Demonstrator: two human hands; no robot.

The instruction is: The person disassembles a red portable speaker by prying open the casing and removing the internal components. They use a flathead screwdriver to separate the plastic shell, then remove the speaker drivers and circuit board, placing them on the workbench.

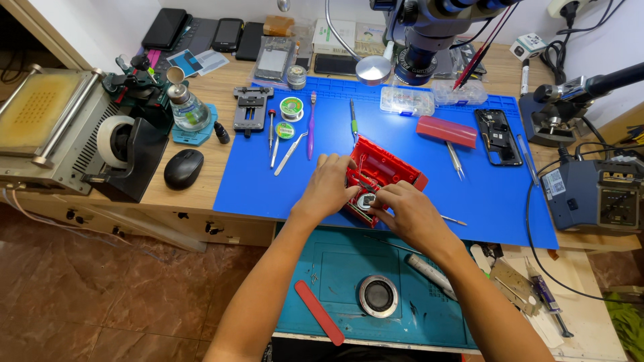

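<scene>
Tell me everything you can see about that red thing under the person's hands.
The red case looks like hard plastic, an opened shell with ribs and small parts inside. It lies tilted on the blue mat, near its front edge. A small round silvery part sits at its near end. The left hand rests on its left side, and the right hand touches the near end by the round part. Much of it is hidden by the hands.

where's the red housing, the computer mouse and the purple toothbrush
red housing (382, 164): head view, on its open inner face
computer mouse (184, 168): head view, on the middle of its black top
purple toothbrush (311, 127): head view, on its handle
</scene>
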